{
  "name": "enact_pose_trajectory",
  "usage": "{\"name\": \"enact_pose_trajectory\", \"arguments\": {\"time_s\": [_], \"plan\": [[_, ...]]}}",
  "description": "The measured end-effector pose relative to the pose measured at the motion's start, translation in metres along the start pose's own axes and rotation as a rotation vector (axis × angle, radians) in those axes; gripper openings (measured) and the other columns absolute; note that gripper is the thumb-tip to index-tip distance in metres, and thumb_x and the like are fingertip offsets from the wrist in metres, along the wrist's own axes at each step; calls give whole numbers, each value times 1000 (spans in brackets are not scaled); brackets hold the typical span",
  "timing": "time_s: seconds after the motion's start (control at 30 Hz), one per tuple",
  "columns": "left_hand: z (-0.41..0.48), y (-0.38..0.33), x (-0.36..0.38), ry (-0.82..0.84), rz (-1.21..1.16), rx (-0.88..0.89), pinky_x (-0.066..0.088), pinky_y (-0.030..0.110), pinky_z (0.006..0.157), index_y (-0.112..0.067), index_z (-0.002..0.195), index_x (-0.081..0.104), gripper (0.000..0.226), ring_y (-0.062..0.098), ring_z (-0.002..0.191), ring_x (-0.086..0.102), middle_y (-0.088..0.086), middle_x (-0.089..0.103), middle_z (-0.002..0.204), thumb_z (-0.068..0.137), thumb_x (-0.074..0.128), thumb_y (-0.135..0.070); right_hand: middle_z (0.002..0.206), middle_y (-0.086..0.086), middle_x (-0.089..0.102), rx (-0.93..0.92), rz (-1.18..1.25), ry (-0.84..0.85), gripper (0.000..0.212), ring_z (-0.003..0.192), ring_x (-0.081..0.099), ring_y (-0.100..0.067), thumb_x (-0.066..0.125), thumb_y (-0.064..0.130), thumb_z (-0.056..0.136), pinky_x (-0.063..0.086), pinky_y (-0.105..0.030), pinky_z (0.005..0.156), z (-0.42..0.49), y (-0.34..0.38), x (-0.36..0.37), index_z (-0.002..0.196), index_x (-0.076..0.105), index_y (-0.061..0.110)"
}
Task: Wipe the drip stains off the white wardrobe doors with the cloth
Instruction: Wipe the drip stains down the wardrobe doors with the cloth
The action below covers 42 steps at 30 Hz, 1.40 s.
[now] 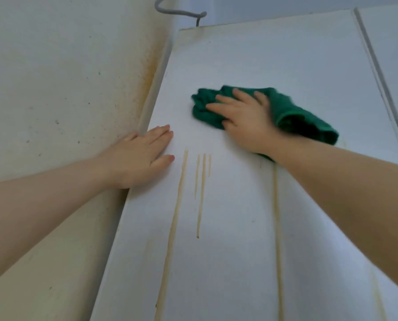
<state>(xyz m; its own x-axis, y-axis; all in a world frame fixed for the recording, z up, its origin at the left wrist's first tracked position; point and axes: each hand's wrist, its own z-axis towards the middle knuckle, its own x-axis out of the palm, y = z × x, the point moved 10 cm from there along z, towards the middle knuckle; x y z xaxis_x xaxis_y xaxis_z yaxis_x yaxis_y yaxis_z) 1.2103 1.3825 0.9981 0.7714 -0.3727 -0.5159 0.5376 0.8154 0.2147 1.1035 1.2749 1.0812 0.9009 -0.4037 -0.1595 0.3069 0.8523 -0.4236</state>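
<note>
Green cloth (290, 110) lies under my right hand (242, 121), fingers spread flat, pressing it to the white wardrobe door (286, 54); my left hand (142, 154) rests flat beside tan drip stains (200, 193).

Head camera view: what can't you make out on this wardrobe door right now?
1. Head view: the wardrobe door surface under the green cloth and right hand is hidden by them, so stains there are unknown.
2. Head view: the lower ends of the long drip stains are cut off by the bottom edge.
3. Head view: the cloth's right side is motion-blurred.
4. Head view: the grey cable is cut off by the top edge.
</note>
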Motion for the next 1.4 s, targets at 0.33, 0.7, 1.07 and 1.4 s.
{"name": "enact_pose_trajectory", "arguments": {"time_s": [0.33, 0.7, 1.07, 1.4], "plan": [[22, -53, -39, -183, -134, 77, -9, 24, 113, -23, 150, -3, 65, -6, 138, -13, -11, -9, 157, 95, 6, -58, 156, 16, 11, 57, 28, 58, 50, 145, 1, -15, 29, 22, 99, -7, -42, 114, -27, -45, -10, 145, 22, 42], [56, -126, -61, -235, -244, 114, -9, 29, 115, -22, 150, -2, 56, 0, 142, -11, -12, -9, 157, 100, 15, -39, 157, 12, 6, 230, -70, 1, 50, 145, 0, -18, 27, 27, 101, -4, -43, 114, -56, -115, -34, 148, 14, 39], [68, -139, -55, -235, -167, 85, -10, 29, 116, -16, 150, -3, 61, 4, 142, -13, -5, -12, 157, 98, 12, -44, 157, 12, 9, 289, -116, -49, 49, 145, 3, -15, 26, 25, 101, -1, -38, 115, -54, -165, -48, 148, 16, 37], [68, -138, -58, -246, -195, 80, -8, 26, 115, -15, 150, 0, 58, 5, 143, -8, -3, -7, 158, 99, 10, -41, 155, 12, 19, 182, 4, -27, 51, 144, 8, -14, 35, 16, 98, 3, -34, 113, -49, -151, -48, 145, 28, 36]]}}
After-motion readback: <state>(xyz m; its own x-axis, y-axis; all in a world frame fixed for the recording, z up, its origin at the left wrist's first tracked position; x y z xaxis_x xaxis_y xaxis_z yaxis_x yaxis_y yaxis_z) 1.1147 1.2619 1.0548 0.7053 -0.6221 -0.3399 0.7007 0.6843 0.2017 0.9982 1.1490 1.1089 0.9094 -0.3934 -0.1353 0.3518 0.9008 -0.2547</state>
